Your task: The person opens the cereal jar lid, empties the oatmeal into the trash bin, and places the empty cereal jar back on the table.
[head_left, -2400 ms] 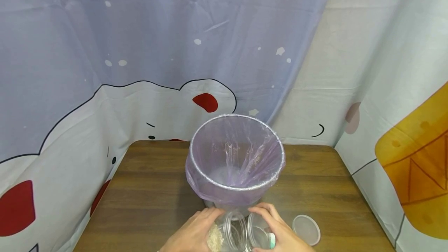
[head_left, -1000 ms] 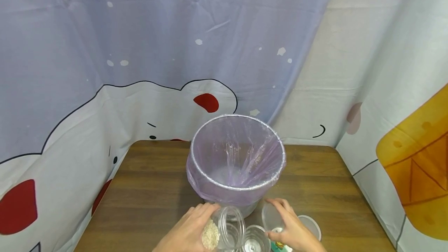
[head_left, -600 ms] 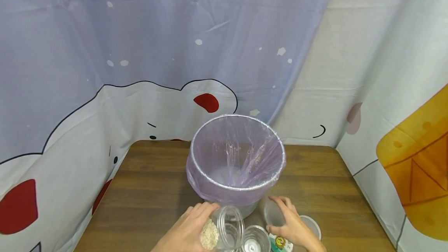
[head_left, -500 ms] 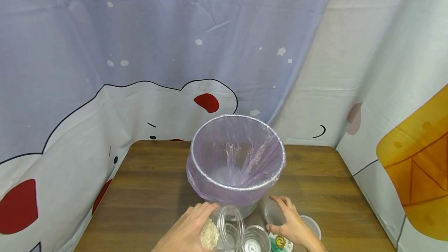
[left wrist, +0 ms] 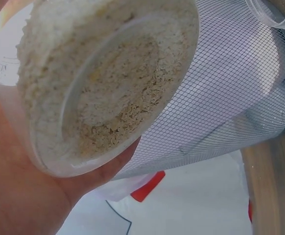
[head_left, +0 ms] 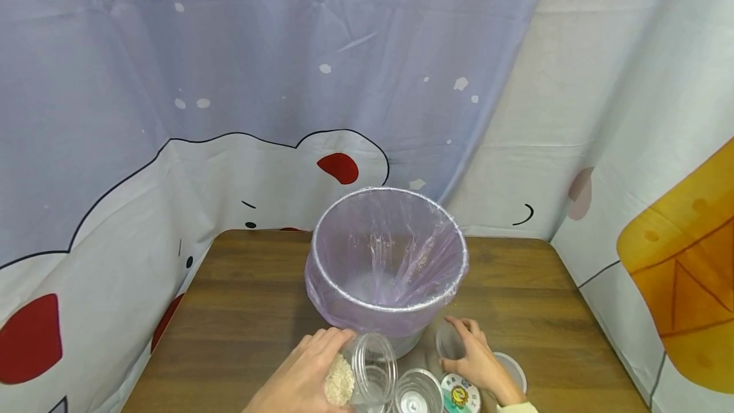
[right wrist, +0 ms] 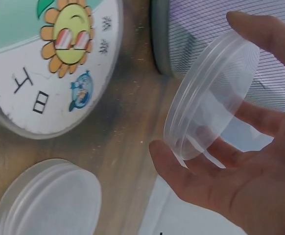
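Note:
A clear plastic jar (head_left: 373,362), tilted with its uncovered mouth to the right, is gripped by my left hand (head_left: 304,378). Pale grain-like flakes (head_left: 339,382) have settled in its bottom end, which fills much of the left wrist view as a blurred, cloudy base (left wrist: 118,93). Over to the right, my right hand (head_left: 482,365) holds a clear lid (head_left: 450,343) on edge between thumb and fingers. In the right wrist view that lid (right wrist: 206,98) is above the wooden table, apart from the other things.
Just beyond the hands stands a mesh bin lined with a purple bag (head_left: 332,311). A second uncovered clear jar (head_left: 418,376) stands between the hands. Beside it is a round white-and-green top with a flower picture (head_left: 460,394). Another lid (head_left: 511,369) lies on the table (head_left: 241,324).
The lid in my right hand has moved right, away from the jars, bringing the second jar and the flower-pictured top into sight. My left hand and its jar have shifted slightly left.

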### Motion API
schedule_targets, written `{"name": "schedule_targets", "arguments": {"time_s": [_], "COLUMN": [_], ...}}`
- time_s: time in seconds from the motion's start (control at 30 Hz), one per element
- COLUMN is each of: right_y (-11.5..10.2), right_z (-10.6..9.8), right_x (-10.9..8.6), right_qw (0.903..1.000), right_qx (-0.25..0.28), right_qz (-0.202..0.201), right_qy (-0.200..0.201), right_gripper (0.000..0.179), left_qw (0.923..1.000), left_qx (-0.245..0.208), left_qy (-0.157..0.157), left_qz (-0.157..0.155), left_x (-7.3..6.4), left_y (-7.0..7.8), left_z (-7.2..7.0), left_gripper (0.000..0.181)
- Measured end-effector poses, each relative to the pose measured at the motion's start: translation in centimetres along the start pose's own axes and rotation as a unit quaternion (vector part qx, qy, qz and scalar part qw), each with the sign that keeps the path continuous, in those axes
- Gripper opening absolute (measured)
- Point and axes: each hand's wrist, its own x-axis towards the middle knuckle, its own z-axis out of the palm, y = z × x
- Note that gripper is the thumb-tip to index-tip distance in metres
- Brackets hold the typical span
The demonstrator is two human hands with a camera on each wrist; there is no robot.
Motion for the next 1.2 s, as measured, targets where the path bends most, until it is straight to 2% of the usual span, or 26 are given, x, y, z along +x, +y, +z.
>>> {"name": "schedule_targets", "arguments": {"time_s": [0.33, 0.7, 0.87, 1.0, 1.2], "right_y": [0.3, 1.0, 1.7, 2.2, 2.8], "right_z": [0.5, 1.1, 1.5, 1.9, 2.4], "right_x": [0.8, 1.3, 1.5, 1.6, 1.8], "right_qw": [0.9994, 0.9979, 0.9972, 0.9953, 0.9930], "right_qx": [-0.013, -0.023, -0.043, -0.056, -0.071], "right_qz": [0.033, 0.060, 0.062, 0.079, 0.094], "right_qy": [-0.004, -0.007, -0.003, -0.002, 0.003], "right_gripper": [0.083, 0.086, 0.086, 0.086, 0.087], "left_qw": [0.9998, 0.9987, 0.9987, 0.9987, 0.9977], "left_qx": [0.004, 0.009, 0.013, 0.015, 0.015], "left_qy": [0.021, 0.045, 0.047, 0.047, 0.062], "left_qz": [0.002, 0.021, 0.018, 0.011, 0.025], "left_x": [-0.1, -0.1, -0.1, 0.0, 0.0], "left_y": [0.3, 0.2, 0.3, 0.2, 0.0], "left_z": [-0.5, -1.1, -1.4, -1.5, -1.8], "left_gripper": [0.094, 0.094, 0.095, 0.094, 0.094]}}
